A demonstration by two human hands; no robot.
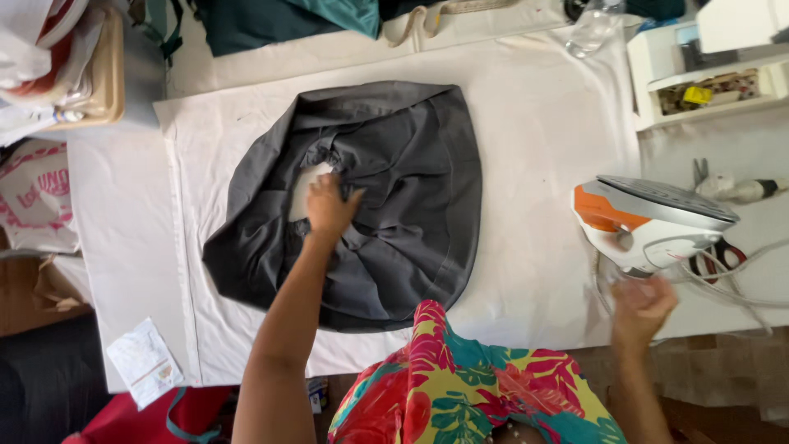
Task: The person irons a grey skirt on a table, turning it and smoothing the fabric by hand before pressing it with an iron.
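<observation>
Nearest, the right hand (643, 306) sits just below the white-and-orange iron (649, 220), fingers blurred, so I cannot tell whether they grip. Left of the iron, the left hand (329, 210) presses fingers together on the dark grey garment (411, 189), spread across the white-covered worktop (542, 123)

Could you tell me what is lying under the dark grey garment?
The grey garment lies on a white cloth, which shows through its opening beside the left hand. Anything beneath its folds is covered.
</observation>
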